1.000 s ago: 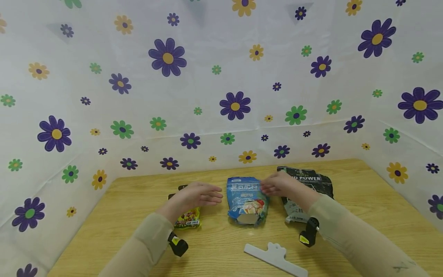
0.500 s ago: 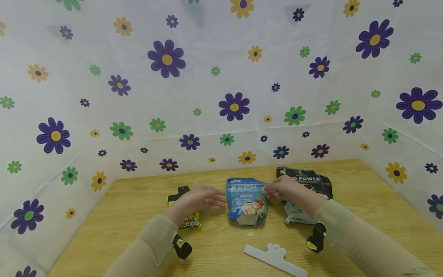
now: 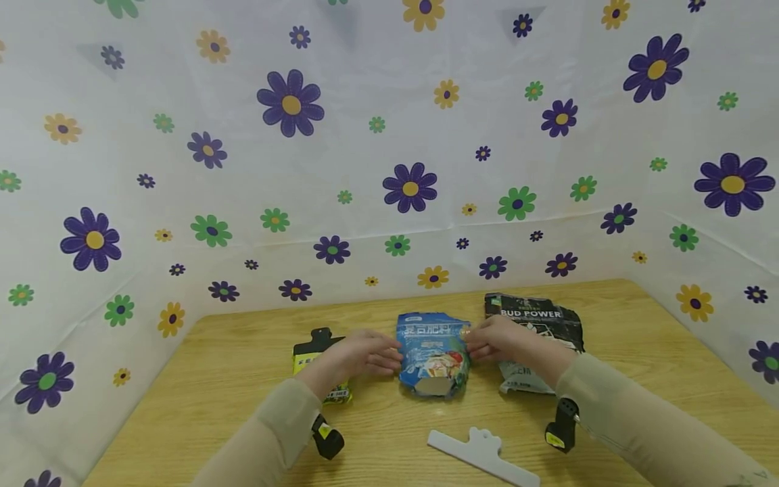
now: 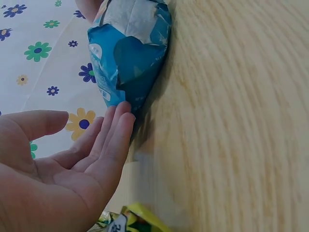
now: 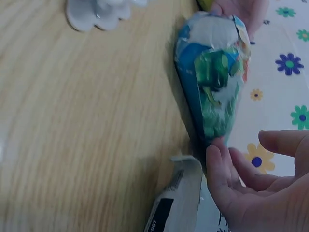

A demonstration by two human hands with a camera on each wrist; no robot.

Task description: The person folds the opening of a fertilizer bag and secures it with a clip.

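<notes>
A blue pouch point(image 3: 433, 355) with a food picture and white lettering lies on the wooden table between both hands. My left hand point(image 3: 365, 356) reaches its left side, fingers straight, the fingertips right at the pouch edge in the left wrist view, the thumb held apart. On the other side my right hand point(image 3: 496, 338) has its fingertips at the pouch's right edge, thumb also apart in the right wrist view. Behind the left hand, a yellow packet point(image 3: 302, 360) with a black clip point(image 3: 319, 338) on its top is partly covered. A black and grey pouch point(image 3: 535, 314) lies partly beneath the right forearm.
A white clip point(image 3: 483, 454) lies on the table point(image 3: 389, 439) nearer to me, in front of the blue pouch. A flowered white sheet point(image 3: 353, 169) rises behind the table and along both sides.
The left hand has moved right to the blue pouch's edge, uncovering more of the yellow packet and its black clip. The right hand has shifted slightly right; the pouch stays in place.
</notes>
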